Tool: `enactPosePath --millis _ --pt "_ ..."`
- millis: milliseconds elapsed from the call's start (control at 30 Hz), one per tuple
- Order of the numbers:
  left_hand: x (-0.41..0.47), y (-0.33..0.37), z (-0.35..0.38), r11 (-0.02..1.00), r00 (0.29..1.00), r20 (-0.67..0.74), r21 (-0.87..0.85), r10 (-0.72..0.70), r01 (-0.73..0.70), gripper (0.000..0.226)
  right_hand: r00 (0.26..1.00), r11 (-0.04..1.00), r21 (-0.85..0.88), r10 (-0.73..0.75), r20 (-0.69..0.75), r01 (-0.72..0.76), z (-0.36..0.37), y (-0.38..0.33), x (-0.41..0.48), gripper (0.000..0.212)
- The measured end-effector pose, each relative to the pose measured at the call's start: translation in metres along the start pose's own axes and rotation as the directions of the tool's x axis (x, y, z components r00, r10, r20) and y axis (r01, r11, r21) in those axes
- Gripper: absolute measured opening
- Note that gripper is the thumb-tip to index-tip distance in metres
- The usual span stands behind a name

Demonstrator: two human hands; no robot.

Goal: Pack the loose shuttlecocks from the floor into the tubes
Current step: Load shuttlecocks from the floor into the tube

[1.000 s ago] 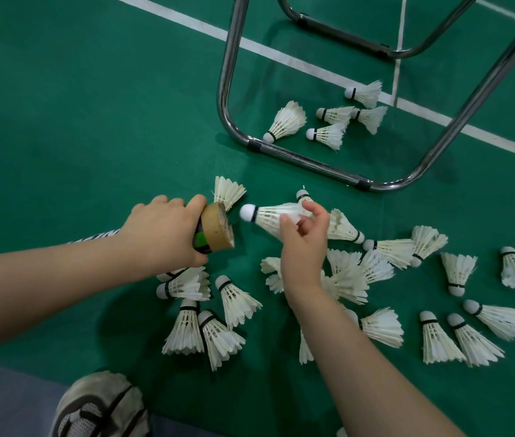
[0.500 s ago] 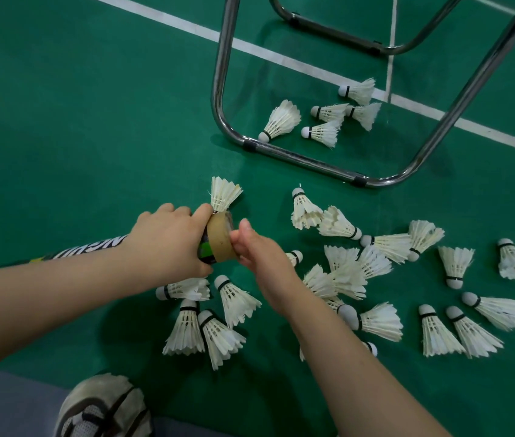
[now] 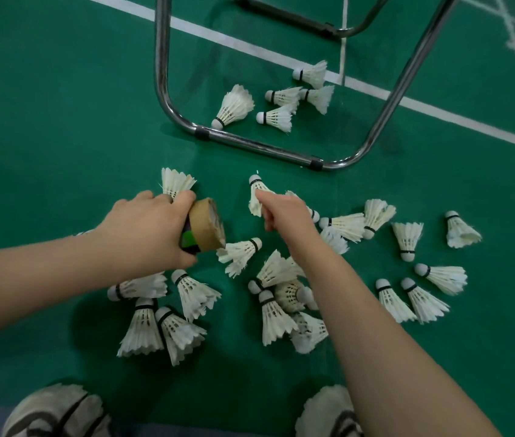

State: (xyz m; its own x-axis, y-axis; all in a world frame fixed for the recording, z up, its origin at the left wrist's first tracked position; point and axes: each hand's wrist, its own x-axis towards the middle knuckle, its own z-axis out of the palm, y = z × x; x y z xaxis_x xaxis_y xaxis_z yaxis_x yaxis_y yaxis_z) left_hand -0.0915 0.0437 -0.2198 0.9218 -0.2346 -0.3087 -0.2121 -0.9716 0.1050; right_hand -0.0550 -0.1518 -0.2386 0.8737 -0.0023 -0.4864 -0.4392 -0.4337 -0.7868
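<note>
Cardboard tube (image 3: 207, 225) gripped by left hand (image 3: 142, 234), right hand (image 3: 284, 216) touching a floor shuttlecock (image 3: 257, 192), grasp unclear.

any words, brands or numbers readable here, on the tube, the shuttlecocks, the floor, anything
No text can be read in this view.
tube: green and dark print beside the rim, no legible letters; the left hand hides the rest.
shuttlecocks: black bands only, no print visible.
floor: plain white lines, no words.

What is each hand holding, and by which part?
The left hand grips the tube near its end. The right hand touches a shuttlecock on its feathers; whether it holds it cannot be told.
</note>
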Motion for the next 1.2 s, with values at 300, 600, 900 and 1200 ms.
enactPosePath --millis 300,600,900,1200 --pt "0.015 0.016 -0.010 0.997 0.999 0.014 0.066 0.047 -0.047 0.062 0.982 0.691 -0.715 -0.039 -0.186 -0.108 -0.055 0.082 0.026 0.032" --pt "0.025 0.024 -0.012 0.994 0.997 0.044 0.084 0.066 -0.069 0.062 0.994 0.497 -0.866 0.110 -0.010 -0.064 -0.058 0.058 0.036 0.026" --pt "0.024 0.022 -0.006 0.998 0.996 0.074 0.027 0.047 -0.049 0.063 0.904 0.957 -0.048 -0.285 -0.319 0.285 -0.022 0.011 -0.012 0.032" --pt "0.024 0.024 -0.008 0.999 0.998 0.044 0.003 0.049 -0.049 0.065 0.970 0.947 0.243 -0.173 -0.169 0.211 0.015 0.017 -0.025 0.035"
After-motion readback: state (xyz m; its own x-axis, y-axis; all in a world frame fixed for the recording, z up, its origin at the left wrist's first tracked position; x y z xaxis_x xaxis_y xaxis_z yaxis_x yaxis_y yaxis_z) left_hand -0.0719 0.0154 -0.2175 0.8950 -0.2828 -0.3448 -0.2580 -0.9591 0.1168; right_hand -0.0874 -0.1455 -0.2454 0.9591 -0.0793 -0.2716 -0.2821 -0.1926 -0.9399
